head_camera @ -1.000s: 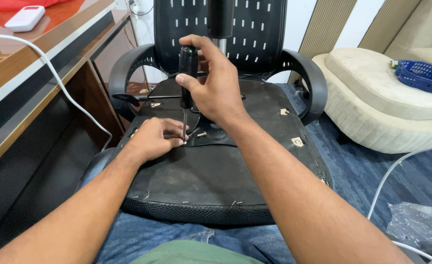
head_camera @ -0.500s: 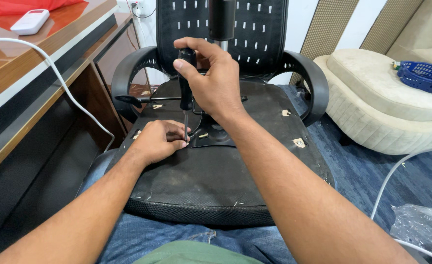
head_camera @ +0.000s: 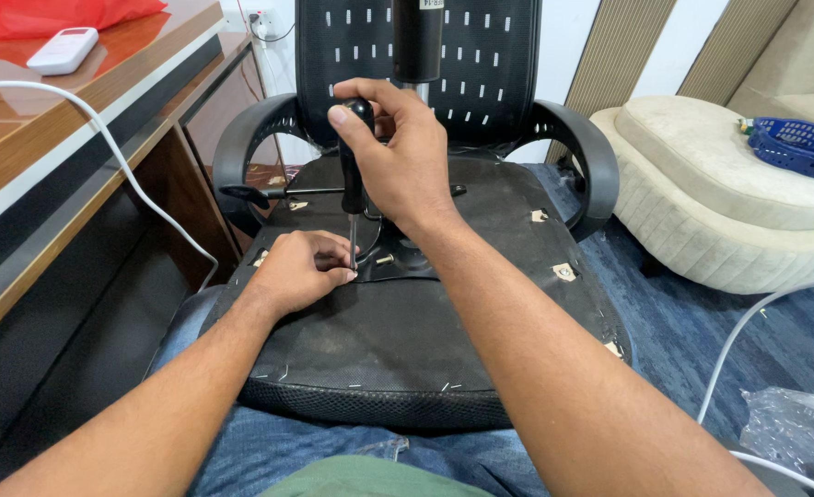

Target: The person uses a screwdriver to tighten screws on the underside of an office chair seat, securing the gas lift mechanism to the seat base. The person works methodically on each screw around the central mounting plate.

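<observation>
1. A black-handled screwdriver is gripped upright in the right hand, fingers clamped round the handle; its tip is down near the middle of the upturned chair seat.
2. The left hand is rested on the seat, fingertips pinched together right at the shaft's tip.
3. The seat's near edge is propped on the lap, desk just beside its left edge.

Looks like a home office or living room: wooden desk left of the hands, cream pouf right, blue carpet beneath.
</observation>
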